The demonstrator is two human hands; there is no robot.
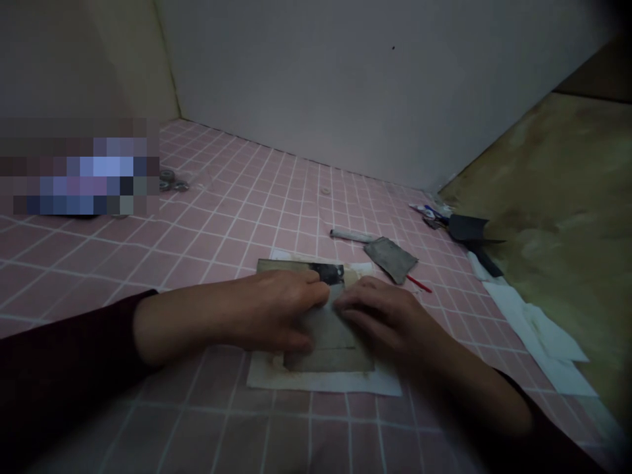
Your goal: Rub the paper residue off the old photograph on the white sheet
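A grey-brown flat piece (328, 360) lies on white paper (326, 382) on the pink checked cloth, with a black patch (328, 272) at its upper edge. My left hand (289, 308) rests over the left part of the piece, thumb and fingers apart. From the right, my right hand (378, 309) reaches in with its fingers bent together near the piece's right side. What its fingertips hold, if anything, is too small and dim to tell. The two hands do not touch.
Behind my right hand lie a grey folded cloth (392, 259), a whitish tube (351, 235) and a red stick (419, 284). A black object (469, 228) and white sheets (538, 339) are at the right edge. Small round items (172, 181) sit far left, beside a blurred area.
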